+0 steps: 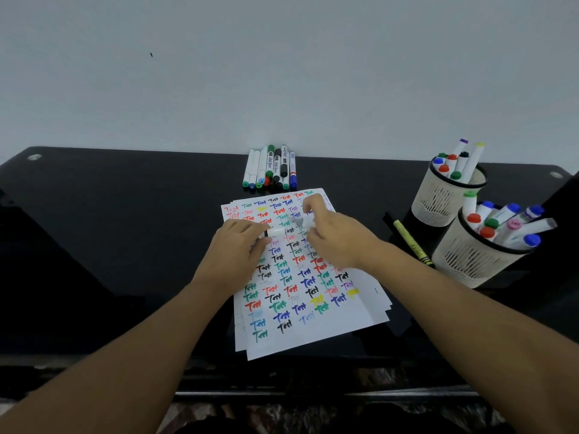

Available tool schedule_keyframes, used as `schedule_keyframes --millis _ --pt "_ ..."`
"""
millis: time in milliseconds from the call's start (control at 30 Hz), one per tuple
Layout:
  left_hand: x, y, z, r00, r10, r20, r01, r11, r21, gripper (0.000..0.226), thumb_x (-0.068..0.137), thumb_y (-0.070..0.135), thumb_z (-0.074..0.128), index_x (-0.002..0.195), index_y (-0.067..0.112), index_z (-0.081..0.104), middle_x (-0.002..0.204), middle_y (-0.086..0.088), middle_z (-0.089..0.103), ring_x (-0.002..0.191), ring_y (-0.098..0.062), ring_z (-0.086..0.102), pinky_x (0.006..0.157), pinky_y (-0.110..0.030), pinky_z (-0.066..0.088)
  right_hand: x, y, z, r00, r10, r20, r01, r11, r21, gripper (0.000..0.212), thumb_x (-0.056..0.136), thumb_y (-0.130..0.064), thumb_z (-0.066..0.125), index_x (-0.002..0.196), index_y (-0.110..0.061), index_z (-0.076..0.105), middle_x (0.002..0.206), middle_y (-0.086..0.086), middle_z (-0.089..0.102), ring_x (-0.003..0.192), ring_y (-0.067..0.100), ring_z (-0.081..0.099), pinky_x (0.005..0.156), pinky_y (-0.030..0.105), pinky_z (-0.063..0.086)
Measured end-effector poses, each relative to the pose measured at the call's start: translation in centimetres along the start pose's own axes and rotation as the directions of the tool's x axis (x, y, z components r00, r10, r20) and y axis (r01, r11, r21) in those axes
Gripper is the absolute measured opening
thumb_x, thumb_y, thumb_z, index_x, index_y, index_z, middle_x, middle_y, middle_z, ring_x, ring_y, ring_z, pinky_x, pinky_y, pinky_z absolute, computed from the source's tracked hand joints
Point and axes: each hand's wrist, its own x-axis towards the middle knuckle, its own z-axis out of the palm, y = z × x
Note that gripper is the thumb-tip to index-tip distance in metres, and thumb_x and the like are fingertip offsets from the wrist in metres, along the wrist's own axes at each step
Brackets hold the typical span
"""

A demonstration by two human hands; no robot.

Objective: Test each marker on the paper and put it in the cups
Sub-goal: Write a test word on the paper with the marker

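Observation:
A stack of white paper (332,321) covered with coloured "Test" words lies on the black table. Above its upper half, my left hand (241,245) grips a white marker (277,231) by its barrel. My right hand (332,236) pinches a pale piece at the marker's right end, apparently its cap (308,222); motion blur hides whether cap and barrel are joined. Several loose markers (271,169) lie in a pile behind the paper. Two cream mesh cups stand at the right, a far cup (438,198) and a near cup (470,261), both holding several markers.
A yellow-green marker (412,242) lies on the table left of the cups. The glossy black table (125,230) stands against a pale wall. Its front edge runs below the paper, with patterned floor beneath.

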Motion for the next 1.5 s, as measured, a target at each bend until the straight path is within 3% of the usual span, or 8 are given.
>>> schedule_keyframes --millis 133,267,400,500,533,633,867,1500 --pt "0.1 -0.1 0.2 0.999 -0.030 0.028 0.030 1.000 -0.006 0.043 0.103 0.043 0.052 0.140 0.023 0.059 0.134 0.007 0.058 0.129 -0.015 0.042 0.110 -0.036 0.038 0.0 1.6 -0.9 0.988 0.123 -0.091 -0.095 0.961 0.262 0.033 0.106 -0.009 0.039 0.105 -0.029 0.065 0.117 -0.003 0.065 0.096 0.016 0.068 0.086 0.041 0.058" --pt "0.1 0.1 0.2 0.999 -0.036 0.035 0.036 0.999 -0.025 0.050 0.101 0.044 0.054 0.149 0.027 0.050 0.134 0.009 0.055 0.129 -0.014 0.041 0.111 -0.039 0.038 -0.3 2.6 -0.9 0.953 0.279 -0.116 -0.130 0.726 0.675 0.038 0.104 -0.002 0.046 0.126 -0.026 0.066 0.124 -0.003 0.068 0.108 0.012 0.070 0.093 0.030 0.057" --pt "0.2 -0.1 0.2 0.999 -0.027 0.039 0.027 1.000 -0.015 0.050 0.101 0.044 0.054 0.149 0.030 0.049 0.130 0.011 0.055 0.125 -0.012 0.041 0.107 -0.037 0.040 -0.6 3.7 -0.1 0.925 0.324 -0.199 -0.089 0.693 0.716 0.034 0.096 -0.008 0.070 0.115 -0.033 0.055 0.105 0.001 0.073 0.103 0.019 0.071 0.085 0.038 0.060" --pt "0.3 -0.1 0.3 0.999 -0.024 0.039 0.024 1.000 0.001 0.049 0.101 0.044 0.054 0.148 0.031 0.051 0.130 0.011 0.054 0.123 -0.011 0.041 0.106 -0.036 0.039 -0.7 3.8 0.3 0.881 0.376 -0.287 0.003 0.603 0.798 0.003 0.105 -0.032 0.060 0.108 -0.030 0.059 0.084 0.004 0.070 0.083 0.026 0.069 0.090 0.049 0.059" --pt "0.3 -0.1 0.3 0.999 -0.024 0.039 0.024 1.000 0.002 0.049 0.101 0.045 0.054 0.147 0.031 0.051 0.130 0.012 0.054 0.123 -0.011 0.041 0.106 -0.036 0.040 -0.8 3.6 0.4 0.862 0.409 -0.300 0.010 0.578 0.816 0.015 0.108 -0.038 0.054 0.112 -0.027 0.062 0.079 0.002 0.068 0.077 0.021 0.067 0.087 0.046 0.058" --pt "0.3 -0.2 0.4 0.999 -0.018 0.034 0.018 1.000 0.004 0.045 0.100 0.046 0.054 0.143 0.031 0.056 0.127 0.012 0.054 0.120 -0.010 0.042 0.104 -0.036 0.042 -1.0 3.7 1.4 0.821 0.473 -0.321 -0.014 0.578 0.816 0.028 0.107 -0.043 0.053 0.116 -0.023 0.071 0.081 -0.003 0.068 0.076 0.010 0.065 0.084 0.039 0.057" --pt "0.3 -0.3 0.5 1.000 -0.011 0.021 0.010 1.000 0.023 0.041 0.100 0.045 0.056 0.137 0.030 0.062 0.129 0.010 0.055 0.121 -0.012 0.043 0.103 -0.036 0.042 -1.5 4.1 2.6 0.798 0.442 -0.410 -0.001 0.681 0.733 0.006 0.097 -0.032 0.074 0.097 -0.029 0.069 0.088 -0.013 0.070 0.075 0.003 0.062 0.068 0.028 0.053" --pt "0.3 -0.6 0.7 1.000 -0.007 0.009 0.006 1.000 0.013 0.041 0.099 0.045 0.056 0.136 0.029 0.064 0.128 0.009 0.055 0.119 -0.014 0.044 0.102 -0.039 0.043 -0.6 3.6 2.2 0.843 0.469 -0.264 -0.170 0.697 0.697 0.017 0.105 -0.035 0.059 0.095 -0.023 0.066 0.094 -0.011 0.069 0.092 0.013 0.065 0.091 0.043 0.056"
